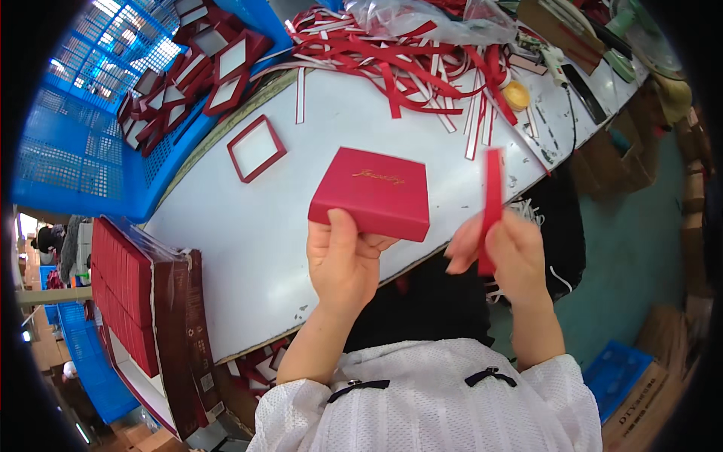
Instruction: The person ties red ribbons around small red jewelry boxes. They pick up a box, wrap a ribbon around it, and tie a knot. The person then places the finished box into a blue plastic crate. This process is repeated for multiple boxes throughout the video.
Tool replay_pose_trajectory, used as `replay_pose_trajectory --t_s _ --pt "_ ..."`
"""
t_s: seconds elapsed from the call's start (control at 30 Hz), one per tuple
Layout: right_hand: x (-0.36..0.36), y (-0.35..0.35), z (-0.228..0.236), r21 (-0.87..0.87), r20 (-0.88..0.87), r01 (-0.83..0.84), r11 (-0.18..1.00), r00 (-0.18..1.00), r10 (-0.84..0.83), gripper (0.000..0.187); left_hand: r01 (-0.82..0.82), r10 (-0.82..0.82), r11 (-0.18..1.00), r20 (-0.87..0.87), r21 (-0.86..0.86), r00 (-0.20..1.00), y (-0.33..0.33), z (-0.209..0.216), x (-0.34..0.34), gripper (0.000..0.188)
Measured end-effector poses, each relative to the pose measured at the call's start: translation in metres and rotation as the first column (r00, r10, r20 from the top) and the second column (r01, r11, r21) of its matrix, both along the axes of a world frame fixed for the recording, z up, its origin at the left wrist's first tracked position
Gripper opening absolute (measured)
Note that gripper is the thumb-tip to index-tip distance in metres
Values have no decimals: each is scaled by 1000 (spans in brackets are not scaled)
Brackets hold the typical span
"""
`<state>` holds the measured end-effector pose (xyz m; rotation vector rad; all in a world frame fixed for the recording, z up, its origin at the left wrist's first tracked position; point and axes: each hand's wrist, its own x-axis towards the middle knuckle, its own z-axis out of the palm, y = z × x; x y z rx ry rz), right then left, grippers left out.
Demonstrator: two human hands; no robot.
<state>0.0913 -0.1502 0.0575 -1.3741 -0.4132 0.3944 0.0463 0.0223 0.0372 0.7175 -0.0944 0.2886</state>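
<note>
My left hand grips a square red box by its near edge, thumb on top and fingers underneath. Gold lettering marks the box's upper face, and it is held above the white table. To the right, my right hand pinches a red ribbon strip that stands upright between thumb and fingers, somewhat blurred. The strip and the box are apart. Beyond the box, at its left, an open box part with a red rim and white inside lies on the table.
Red and white ribbon strips pile up along the table's far side, by a yellow round thing. Blue crates at the far left hold red-and-white box parts. A carton packed with red boxes stands at the left.
</note>
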Motion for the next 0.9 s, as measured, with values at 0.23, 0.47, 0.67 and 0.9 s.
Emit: replay_pose_trajectory --t_s 0.23,0.47,0.67,0.9 --pt "9 19 16 -326 590 -98 940 756 283 21 -101 114 985 -94 138 989 -6 6 -6 28" --pt "11 17 16 -288 538 -156 945 790 294 22 -38 51 982 -66 187 996 -7 12 -10 28" --pt "13 16 16 -292 515 -210 933 788 338 22 -42 68 966 -95 256 993 -5 11 -9 27" --pt "13 21 13 -225 507 -232 946 801 317 22 -82 111 951 -81 298 991 -2 12 -8 27"
